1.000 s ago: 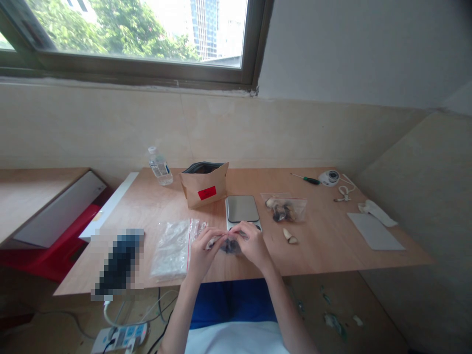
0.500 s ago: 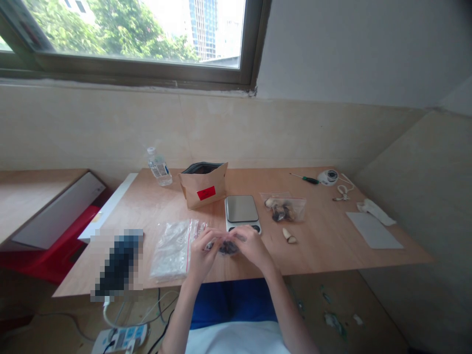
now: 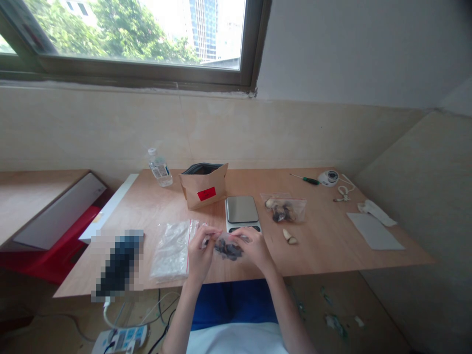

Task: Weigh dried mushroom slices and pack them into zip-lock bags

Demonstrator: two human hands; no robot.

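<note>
Between my two hands is a small clear zip bag (image 3: 228,249) with dark, dried-looking pieces inside. My left hand (image 3: 201,250) pinches its left top corner, and my right hand (image 3: 252,247) grips the right side of its top edge. Just behind them stands a digital kitchen scale (image 3: 242,209) with a bare metal plate; my fingers partly cover its front panel. To the left lies a stack of clear zip bags (image 3: 171,250) with red seal lines. On the right are a filled zip bag (image 3: 283,209) of pale and dark pieces and one loose pale piece (image 3: 289,236).
Behind the scale stands an open brown paper pouch (image 3: 204,187) with a red label, beside a water bottle (image 3: 160,168). A screwdriver (image 3: 309,180), a white dome camera (image 3: 328,178) and a paper sheet (image 3: 375,231) lie right. A blurred-out dark object (image 3: 120,265) rests at the left edge.
My hands have moved slightly apart along the bag's top edge. The bag now shows more of its dark contents and faces me more openly.
</note>
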